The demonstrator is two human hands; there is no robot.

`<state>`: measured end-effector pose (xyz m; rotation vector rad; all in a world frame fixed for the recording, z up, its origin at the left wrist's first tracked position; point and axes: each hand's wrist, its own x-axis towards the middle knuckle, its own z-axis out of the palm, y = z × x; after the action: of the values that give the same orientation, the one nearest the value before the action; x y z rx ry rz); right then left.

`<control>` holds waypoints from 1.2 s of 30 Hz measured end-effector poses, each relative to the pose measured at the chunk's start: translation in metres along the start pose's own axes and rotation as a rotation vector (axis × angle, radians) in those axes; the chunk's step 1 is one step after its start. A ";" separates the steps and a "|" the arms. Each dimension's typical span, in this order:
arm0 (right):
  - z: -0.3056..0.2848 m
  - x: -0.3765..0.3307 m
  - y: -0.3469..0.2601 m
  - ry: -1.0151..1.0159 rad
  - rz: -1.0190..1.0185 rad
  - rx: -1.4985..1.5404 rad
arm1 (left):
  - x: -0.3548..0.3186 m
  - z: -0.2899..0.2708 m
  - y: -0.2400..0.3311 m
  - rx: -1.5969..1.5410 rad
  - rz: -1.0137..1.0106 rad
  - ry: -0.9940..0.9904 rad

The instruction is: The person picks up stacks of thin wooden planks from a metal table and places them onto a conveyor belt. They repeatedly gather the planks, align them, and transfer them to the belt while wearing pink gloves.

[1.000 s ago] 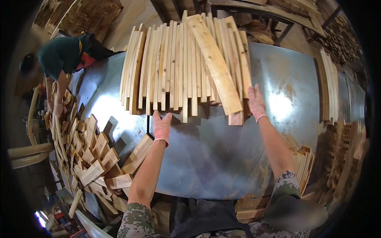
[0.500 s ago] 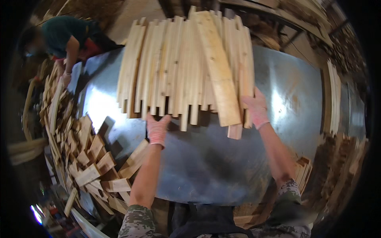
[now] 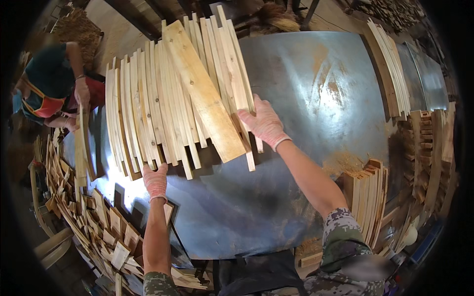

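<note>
A broad layer of long pale wooden strips [image 3: 163, 103] lies side by side over the metal table [image 3: 276, 197], with uneven near ends. One wider plank [image 3: 202, 93] rests slantwise on top of them. My left hand [image 3: 156, 182], in a pinkish knit glove, grips the near ends of the strips towards the left; its fingertips are partly hidden. My right hand [image 3: 265, 123], gloved alike, holds the right edge of the layer, thumb over the top and fingers along the outer side.
At the left a co-worker [image 3: 49, 84] handles upright boards [image 3: 84, 143] by the table edge. Short offcuts [image 3: 118, 232] are heaped at the lower left. A stack of short boards [image 3: 368, 197] stands at the near right, beside sawdust [image 3: 343, 163]. Longer strips [image 3: 390, 69] lie along the far right.
The layer of strips and both my hands have shifted left over the table, and the view has turned somewhat. The co-worker's hands now hold boards upright at the table edge.
</note>
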<state>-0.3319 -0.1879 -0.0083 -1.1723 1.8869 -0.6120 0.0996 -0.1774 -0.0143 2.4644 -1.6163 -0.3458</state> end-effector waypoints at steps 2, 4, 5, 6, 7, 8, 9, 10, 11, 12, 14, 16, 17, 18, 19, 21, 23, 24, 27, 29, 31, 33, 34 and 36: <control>-0.003 0.004 0.000 -0.051 0.033 0.075 | 0.015 0.004 -0.026 -0.271 0.002 -0.051; 0.004 0.023 0.024 0.040 0.048 -0.011 | 0.006 -0.007 0.010 -0.610 -0.235 -0.251; -0.001 0.018 0.013 0.061 0.002 -0.040 | -0.004 -0.014 0.014 -0.634 -0.258 -0.237; -0.011 0.011 -0.001 0.090 -0.043 -0.069 | -0.010 -0.015 0.006 -0.642 -0.237 -0.261; -0.024 0.012 -0.016 0.101 -0.048 -0.136 | -0.016 -0.013 0.005 -0.701 -0.249 -0.289; -0.033 0.012 -0.021 0.115 -0.044 -0.202 | -0.027 -0.016 0.010 -0.757 -0.259 -0.325; -0.034 0.015 -0.011 0.102 -0.016 -0.224 | -0.036 -0.019 0.026 -0.802 -0.275 -0.348; -0.033 0.023 0.000 0.097 0.004 -0.243 | -0.029 -0.012 0.026 -0.828 -0.254 -0.343; -0.031 0.025 0.005 0.079 0.023 -0.261 | -0.031 -0.007 0.018 -0.847 -0.245 -0.333; -0.028 0.029 0.008 0.056 0.022 -0.243 | -0.033 0.001 0.009 -0.866 -0.235 -0.323; -0.030 0.034 0.011 0.027 0.027 -0.215 | -0.023 -0.004 0.012 -0.509 -0.128 -0.339; -0.031 0.044 0.015 -0.005 -0.019 -0.049 | -0.018 -0.043 0.049 -0.248 -0.181 -0.526; -0.031 0.049 0.012 -0.028 -0.049 0.035 | -0.016 -0.027 0.026 -0.232 -0.132 -0.397; -0.033 0.055 0.009 0.008 -0.041 0.105 | -0.018 -0.026 0.024 -0.298 -0.087 -0.417; -0.033 0.061 -0.002 0.038 -0.031 0.174 | -0.021 -0.029 0.031 -0.363 -0.045 -0.437; -0.031 0.076 -0.020 0.061 -0.005 0.287 | -0.017 -0.016 0.012 -0.350 0.052 -0.367; -0.022 0.105 -0.011 0.088 0.060 0.285 | -0.011 -0.027 0.054 -0.308 -0.009 -0.447; -0.018 0.109 -0.016 0.121 0.090 0.239 | -0.012 -0.034 0.068 -0.281 -0.056 -0.511; -0.004 0.111 -0.030 0.181 0.090 0.089 | -0.002 -0.006 0.038 -0.283 0.027 -0.609; -0.004 0.106 -0.026 0.154 0.086 0.104 | -0.008 -0.018 0.062 -0.288 0.008 -0.538; -0.003 0.102 -0.026 0.163 0.074 0.156 | -0.007 0.000 0.050 -0.437 -0.001 -0.478; -0.001 0.095 -0.018 0.157 0.016 0.222 | -0.004 0.001 0.036 -0.584 -0.007 -0.511; 0.002 0.085 -0.017 0.152 -0.005 0.257 | -0.006 -0.002 0.029 -0.652 -0.012 -0.532; 0.011 0.059 -0.016 0.134 -0.032 0.309 | -0.024 -0.009 0.014 -0.537 -0.012 -0.451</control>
<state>-0.3289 -0.2473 -0.0255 -0.9815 1.8053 -0.9827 0.0807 -0.1613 0.0006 2.0690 -1.3953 -1.2295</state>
